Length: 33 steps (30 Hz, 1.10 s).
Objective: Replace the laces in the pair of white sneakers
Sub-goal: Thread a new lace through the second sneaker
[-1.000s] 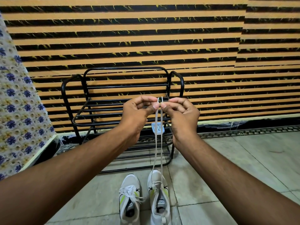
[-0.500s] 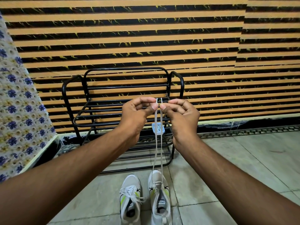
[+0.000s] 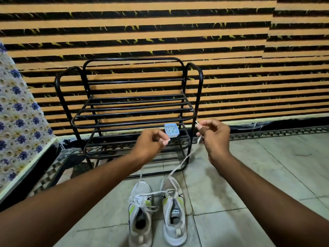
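Shoe rack (image 3: 135, 111) at wall; white sneakers (image 3: 156, 209) side by side on floor in front. R sneaker (image 3: 173, 211) w/ lace (image 3: 179, 164) through low eyelets. Lace: light, limp, likely slippery; best pinched nr tips. R hand (image 3: 213, 136) fingers pinch one end; L hand (image 3: 151, 143) pinches the other.

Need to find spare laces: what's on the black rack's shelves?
On the black rack, only a small blue container shows, on a middle shelf by the left hand. Its contents are unclear. The hands hide part of the lower shelves.
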{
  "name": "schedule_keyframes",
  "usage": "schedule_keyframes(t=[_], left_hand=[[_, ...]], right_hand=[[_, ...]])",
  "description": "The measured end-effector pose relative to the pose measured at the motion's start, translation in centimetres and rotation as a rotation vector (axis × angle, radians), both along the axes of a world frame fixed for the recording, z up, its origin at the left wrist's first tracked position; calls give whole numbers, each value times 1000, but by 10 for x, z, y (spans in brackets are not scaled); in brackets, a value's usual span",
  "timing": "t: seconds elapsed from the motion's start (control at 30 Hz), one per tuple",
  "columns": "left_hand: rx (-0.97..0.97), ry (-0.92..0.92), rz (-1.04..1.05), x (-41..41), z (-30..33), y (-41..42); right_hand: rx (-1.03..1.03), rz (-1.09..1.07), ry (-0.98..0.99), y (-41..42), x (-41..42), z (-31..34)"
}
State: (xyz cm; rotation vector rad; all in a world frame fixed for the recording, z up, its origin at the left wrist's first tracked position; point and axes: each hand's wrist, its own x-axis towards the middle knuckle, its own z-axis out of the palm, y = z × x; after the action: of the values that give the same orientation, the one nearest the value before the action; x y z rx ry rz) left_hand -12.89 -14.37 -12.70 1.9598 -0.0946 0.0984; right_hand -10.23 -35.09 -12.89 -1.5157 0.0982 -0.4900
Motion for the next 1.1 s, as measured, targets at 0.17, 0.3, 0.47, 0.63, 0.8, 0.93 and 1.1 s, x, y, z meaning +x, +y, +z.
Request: schedule_keyframes(t=[0.17, 0.3, 0.47, 0.63, 0.8, 0.93, 1.1], left_hand=[[269, 105, -75, 12, -96, 14], [464, 152, -127, 17, -159, 12], [562, 282, -149, 28, -212, 7], [663, 269, -206, 33, -231, 1], [491, 259, -268, 16, -231, -9], [582, 254, -297, 19, -232, -20], [47, 357, -297, 40, -224, -32]], right_hand=[[-226, -53, 10, -13, 26, -53], [-361, 33, 40, -6, 43, -104], [-475, 178, 13, 10, 52, -166], [-542, 254, 17, 17, 48, -210], [-536, 313, 107, 18, 38, -233], [-500, 302, 122, 16, 33, -237], [-474, 175, 127, 6, 32, -238]])
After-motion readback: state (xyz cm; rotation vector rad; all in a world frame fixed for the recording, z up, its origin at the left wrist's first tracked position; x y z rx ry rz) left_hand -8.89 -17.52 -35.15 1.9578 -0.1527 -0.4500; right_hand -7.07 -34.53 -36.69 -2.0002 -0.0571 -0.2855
